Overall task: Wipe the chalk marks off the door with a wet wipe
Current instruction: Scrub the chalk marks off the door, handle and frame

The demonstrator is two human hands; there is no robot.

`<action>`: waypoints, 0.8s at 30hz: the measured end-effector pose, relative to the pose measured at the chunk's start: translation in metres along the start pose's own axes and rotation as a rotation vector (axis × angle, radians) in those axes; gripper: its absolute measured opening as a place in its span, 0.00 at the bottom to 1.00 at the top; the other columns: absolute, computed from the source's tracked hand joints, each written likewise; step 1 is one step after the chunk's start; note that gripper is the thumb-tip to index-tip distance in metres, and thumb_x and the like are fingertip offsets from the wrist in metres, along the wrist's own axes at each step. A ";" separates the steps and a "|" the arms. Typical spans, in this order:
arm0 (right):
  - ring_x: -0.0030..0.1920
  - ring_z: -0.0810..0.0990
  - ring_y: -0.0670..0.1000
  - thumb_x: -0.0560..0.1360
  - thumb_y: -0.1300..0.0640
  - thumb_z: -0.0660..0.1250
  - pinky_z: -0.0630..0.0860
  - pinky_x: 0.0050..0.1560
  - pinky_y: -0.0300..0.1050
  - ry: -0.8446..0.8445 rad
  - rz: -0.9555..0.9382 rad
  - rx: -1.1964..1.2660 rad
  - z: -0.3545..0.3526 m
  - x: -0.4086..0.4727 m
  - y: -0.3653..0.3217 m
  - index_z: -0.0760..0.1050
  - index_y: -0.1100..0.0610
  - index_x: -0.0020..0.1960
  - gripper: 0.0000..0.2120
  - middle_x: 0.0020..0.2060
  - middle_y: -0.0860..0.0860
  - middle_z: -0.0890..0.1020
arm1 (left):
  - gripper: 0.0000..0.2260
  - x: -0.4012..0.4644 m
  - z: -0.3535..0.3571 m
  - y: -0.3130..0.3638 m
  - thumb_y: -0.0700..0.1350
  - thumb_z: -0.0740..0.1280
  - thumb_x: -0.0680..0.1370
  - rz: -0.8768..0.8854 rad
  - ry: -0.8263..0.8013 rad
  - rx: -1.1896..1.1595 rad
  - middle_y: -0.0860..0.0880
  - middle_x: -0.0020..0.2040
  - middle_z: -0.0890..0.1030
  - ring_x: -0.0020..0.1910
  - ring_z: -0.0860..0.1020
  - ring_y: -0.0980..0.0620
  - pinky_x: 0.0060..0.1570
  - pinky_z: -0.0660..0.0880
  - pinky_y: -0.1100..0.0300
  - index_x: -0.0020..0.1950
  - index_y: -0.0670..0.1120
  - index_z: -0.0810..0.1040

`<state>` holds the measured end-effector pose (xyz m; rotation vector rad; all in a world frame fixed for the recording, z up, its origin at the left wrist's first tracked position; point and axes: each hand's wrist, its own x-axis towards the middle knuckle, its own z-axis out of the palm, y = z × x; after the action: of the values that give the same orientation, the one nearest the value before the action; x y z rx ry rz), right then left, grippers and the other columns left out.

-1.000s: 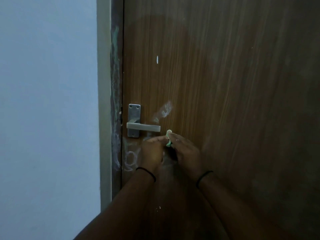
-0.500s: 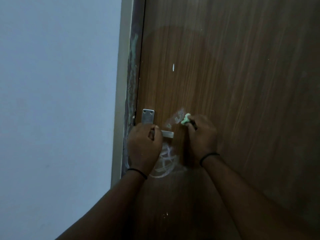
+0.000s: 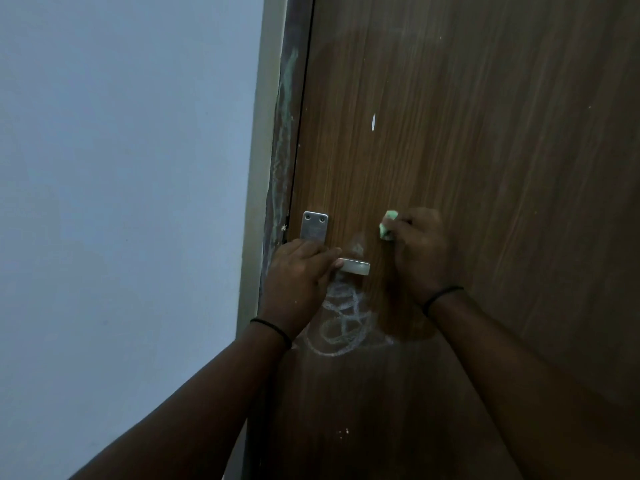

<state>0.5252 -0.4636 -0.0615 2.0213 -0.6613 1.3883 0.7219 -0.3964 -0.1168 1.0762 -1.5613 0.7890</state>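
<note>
White looping chalk marks (image 3: 343, 320) sit below the lever handle (image 3: 355, 266) the left hand (image 3: 298, 275) grips; right hand (image 3: 417, 249) fingers pinch a crumpled pale-green wet wipe (image 3: 388, 229) against the door (image 3: 485, 150).

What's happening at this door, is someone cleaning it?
Yes. A person is wiping chalk off a brown wooden door. The right hand presses a bunched pale green wet wipe against the wood just right of the metal door handle, while the left hand grips that handle. White chalk scribbles below the handle are not yet wiped, and only a faint smudge shows just above it.
</note>
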 end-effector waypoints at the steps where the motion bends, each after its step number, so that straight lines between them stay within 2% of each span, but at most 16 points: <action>1: 0.49 0.78 0.59 0.73 0.67 0.72 0.76 0.47 0.47 0.017 0.032 0.004 0.001 0.007 -0.004 0.82 0.64 0.50 0.06 0.46 0.58 0.80 | 0.08 0.000 0.000 0.000 0.45 0.70 0.77 0.000 -0.004 -0.008 0.47 0.44 0.82 0.44 0.78 0.48 0.45 0.74 0.52 0.53 0.44 0.84; 3: 0.50 0.78 0.60 0.73 0.66 0.72 0.79 0.47 0.51 -0.070 -0.013 0.004 0.008 0.010 -0.017 0.82 0.64 0.51 0.07 0.48 0.59 0.81 | 0.08 0.000 0.000 -0.001 0.44 0.71 0.76 0.000 -0.008 -0.009 0.47 0.45 0.82 0.44 0.78 0.49 0.45 0.75 0.52 0.53 0.44 0.84; 5: 0.50 0.79 0.59 0.72 0.66 0.73 0.80 0.46 0.53 -0.211 -0.137 0.016 0.011 -0.002 -0.021 0.82 0.63 0.53 0.09 0.48 0.59 0.82 | 0.09 -0.002 -0.001 -0.003 0.43 0.71 0.76 0.015 -0.020 0.001 0.47 0.47 0.83 0.45 0.79 0.49 0.46 0.75 0.52 0.55 0.44 0.83; 7: 0.50 0.80 0.59 0.73 0.66 0.71 0.80 0.47 0.53 -0.262 -0.161 0.064 0.006 -0.012 -0.015 0.81 0.63 0.54 0.10 0.48 0.59 0.83 | 0.10 -0.003 -0.004 -0.005 0.42 0.71 0.76 0.042 -0.047 0.004 0.47 0.50 0.83 0.49 0.79 0.48 0.50 0.75 0.52 0.57 0.44 0.82; 10: 0.51 0.81 0.57 0.77 0.61 0.61 0.78 0.52 0.48 -0.161 -0.078 0.101 0.002 -0.007 -0.012 0.81 0.62 0.57 0.13 0.50 0.57 0.84 | 0.11 -0.003 -0.007 -0.007 0.43 0.71 0.76 0.053 -0.069 -0.009 0.48 0.52 0.83 0.51 0.80 0.49 0.53 0.74 0.53 0.59 0.44 0.82; 11: 0.51 0.81 0.57 0.77 0.61 0.60 0.78 0.51 0.49 -0.138 -0.078 0.096 0.004 -0.002 -0.015 0.81 0.62 0.56 0.14 0.50 0.57 0.84 | 0.11 -0.002 -0.008 -0.007 0.43 0.71 0.76 0.051 -0.073 -0.012 0.48 0.52 0.84 0.51 0.80 0.49 0.53 0.74 0.53 0.59 0.44 0.82; 14: 0.47 0.81 0.58 0.74 0.66 0.69 0.80 0.46 0.51 -0.141 -0.195 0.108 0.015 0.005 -0.023 0.83 0.64 0.50 0.07 0.47 0.58 0.84 | 0.12 -0.003 -0.007 -0.007 0.44 0.71 0.76 0.044 -0.087 -0.008 0.48 0.52 0.84 0.51 0.80 0.49 0.53 0.75 0.53 0.59 0.44 0.82; 16: 0.47 0.81 0.58 0.70 0.69 0.74 0.80 0.45 0.51 -0.199 -0.252 0.144 0.017 -0.002 -0.018 0.83 0.64 0.50 0.09 0.47 0.58 0.84 | 0.12 -0.002 -0.007 -0.007 0.44 0.71 0.76 0.046 -0.090 -0.006 0.48 0.52 0.84 0.51 0.80 0.49 0.53 0.75 0.54 0.58 0.45 0.82; 18: 0.48 0.80 0.57 0.70 0.68 0.74 0.78 0.45 0.52 -0.200 -0.259 0.128 0.016 -0.014 -0.007 0.83 0.62 0.53 0.12 0.50 0.56 0.84 | 0.11 -0.002 -0.008 -0.007 0.44 0.71 0.76 0.041 -0.084 -0.011 0.48 0.52 0.84 0.51 0.80 0.49 0.53 0.75 0.54 0.58 0.45 0.83; 21: 0.52 0.74 0.55 0.70 0.63 0.76 0.73 0.46 0.53 -0.121 -0.203 -0.033 0.015 -0.037 0.008 0.82 0.57 0.59 0.18 0.56 0.54 0.82 | 0.11 -0.002 -0.008 -0.005 0.44 0.72 0.76 0.023 -0.072 -0.023 0.48 0.51 0.84 0.51 0.80 0.49 0.53 0.75 0.52 0.57 0.45 0.83; 24: 0.59 0.73 0.56 0.72 0.60 0.74 0.70 0.54 0.56 -0.101 -0.185 -0.145 0.020 -0.060 0.005 0.78 0.56 0.64 0.20 0.63 0.54 0.79 | 0.11 -0.002 -0.008 -0.005 0.44 0.72 0.75 0.014 -0.070 -0.033 0.48 0.51 0.84 0.51 0.80 0.49 0.53 0.75 0.52 0.57 0.45 0.83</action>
<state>0.5145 -0.4772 -0.1220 1.9916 -0.5839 1.1067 0.7299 -0.3906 -0.1165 1.0805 -1.6369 0.7392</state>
